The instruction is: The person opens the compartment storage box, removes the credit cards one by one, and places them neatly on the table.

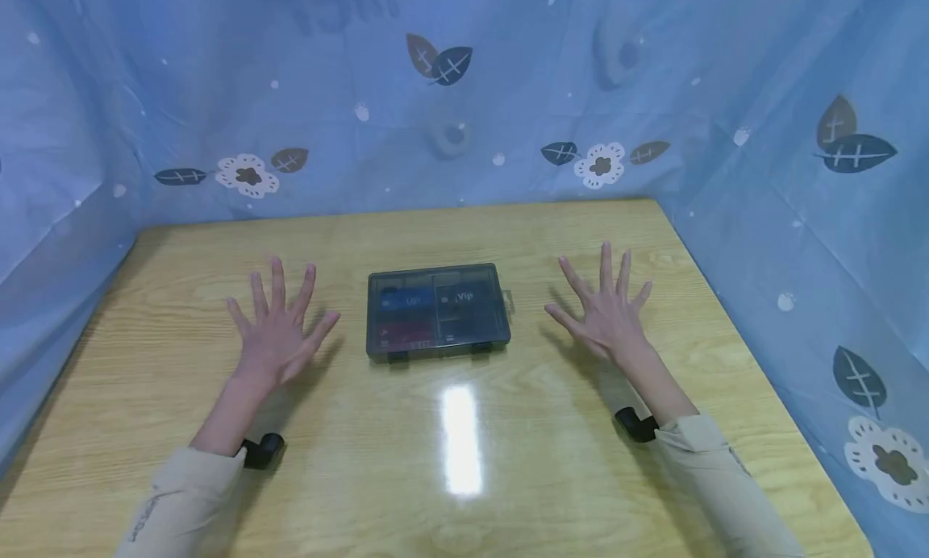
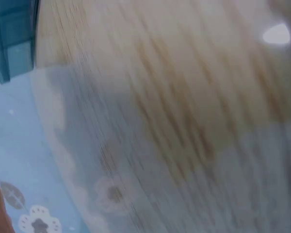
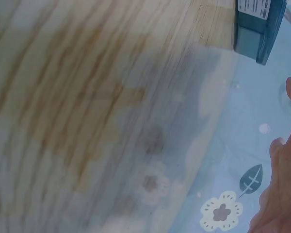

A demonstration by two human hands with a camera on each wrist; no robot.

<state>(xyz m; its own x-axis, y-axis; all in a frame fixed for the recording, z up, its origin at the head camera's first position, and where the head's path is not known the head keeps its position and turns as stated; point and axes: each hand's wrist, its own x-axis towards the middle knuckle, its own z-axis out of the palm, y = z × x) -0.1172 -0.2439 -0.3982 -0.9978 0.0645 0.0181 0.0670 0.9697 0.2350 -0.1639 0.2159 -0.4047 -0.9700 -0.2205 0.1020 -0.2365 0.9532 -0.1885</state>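
Observation:
A dark translucent plastic case point(image 1: 439, 310) lies closed on the table, with blue and red packets showing dimly through its lid. To its left, my left hand point(image 1: 279, 332) is held with fingers spread and touches nothing. On the other side, my right hand point(image 1: 606, 312) is spread the same way, apart from the case. In the left wrist view, one end of the case point(image 2: 19, 39) shows at the upper left. The right wrist view has the case point(image 3: 259, 34) at the upper right, bearing a white label, and part of my right hand point(image 3: 283, 170).
The wooden table point(image 1: 348, 477) carries a bright light reflection in front of the case. A blue curtain point(image 1: 327, 82) printed with leaves and flowers hangs behind the table and along its sides. Dark wrist straps point(image 1: 637, 423) show at both sleeve cuffs.

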